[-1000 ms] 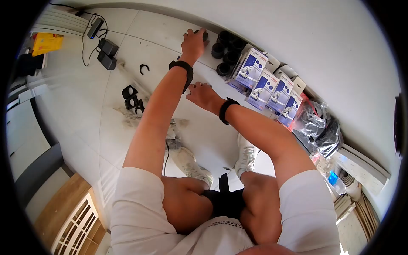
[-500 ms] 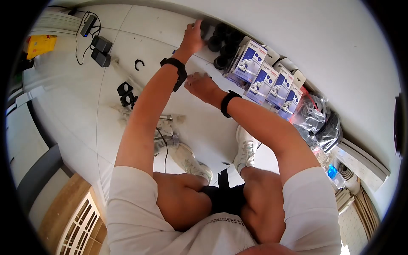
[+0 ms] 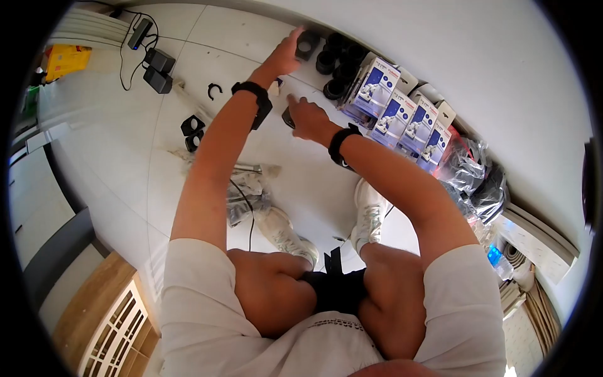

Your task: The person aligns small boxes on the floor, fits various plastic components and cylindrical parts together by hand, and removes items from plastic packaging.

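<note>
My left hand reaches to the top of the view, its fingers against a black square part with a round hole, which stands at the end of a group of black ring-shaped parts. Lower and to the right, my right hand is over the floor with a dark part at its fingers. A small pale piece lies between the two hands. Two black parts with holes and a black open ring lie left of my left forearm.
White and blue boxes stand in a row along the wall, with clear plastic bags beyond them. Black adapters and cables lie at the upper left. A plastic bag and cable lie by my left shoe.
My left hand has moved up to the group of black parts with the square part. A dark part now shows at my right hand's fingers, which have lifted and spread somewhat.
</note>
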Demonstrator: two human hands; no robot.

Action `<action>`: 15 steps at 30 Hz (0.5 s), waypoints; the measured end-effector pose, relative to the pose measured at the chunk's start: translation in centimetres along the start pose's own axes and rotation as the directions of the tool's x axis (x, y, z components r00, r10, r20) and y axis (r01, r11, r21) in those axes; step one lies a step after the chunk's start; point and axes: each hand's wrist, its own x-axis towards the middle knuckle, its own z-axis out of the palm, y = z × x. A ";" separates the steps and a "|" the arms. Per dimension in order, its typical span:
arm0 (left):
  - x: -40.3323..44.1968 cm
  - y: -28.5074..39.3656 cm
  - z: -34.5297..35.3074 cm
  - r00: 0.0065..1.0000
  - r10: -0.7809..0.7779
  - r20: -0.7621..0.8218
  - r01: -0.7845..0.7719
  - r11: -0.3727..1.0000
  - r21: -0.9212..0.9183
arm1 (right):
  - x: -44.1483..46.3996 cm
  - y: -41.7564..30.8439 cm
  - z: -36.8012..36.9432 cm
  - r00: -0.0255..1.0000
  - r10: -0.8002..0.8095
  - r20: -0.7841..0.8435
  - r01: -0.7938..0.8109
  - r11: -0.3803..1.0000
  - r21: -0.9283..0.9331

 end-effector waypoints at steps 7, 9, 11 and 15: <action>-5.4 5.6 -9.4 0.779 -0.603 0.174 0.627 0.743 -0.233 | 3.3 -0.7 -2.8 0.883 0.445 -0.151 -0.261 0.731 0.631; -7.5 7.1 -10.5 0.699 -0.647 0.304 0.715 0.623 -0.317 | 4.2 -0.9 -4.4 0.796 0.550 -0.252 -0.232 0.663 0.712; -8.9 6.8 -11.2 0.604 -0.674 0.425 0.795 0.471 -0.383 | 5.5 -1.2 -5.4 0.756 0.594 -0.274 -0.207 0.614 0.761; -9.7 5.5 -9.7 0.792 -0.494 0.359 0.609 0.603 -0.515 | 6.9 -2.4 -5.7 0.781 0.567 -0.263 -0.166 0.594 0.787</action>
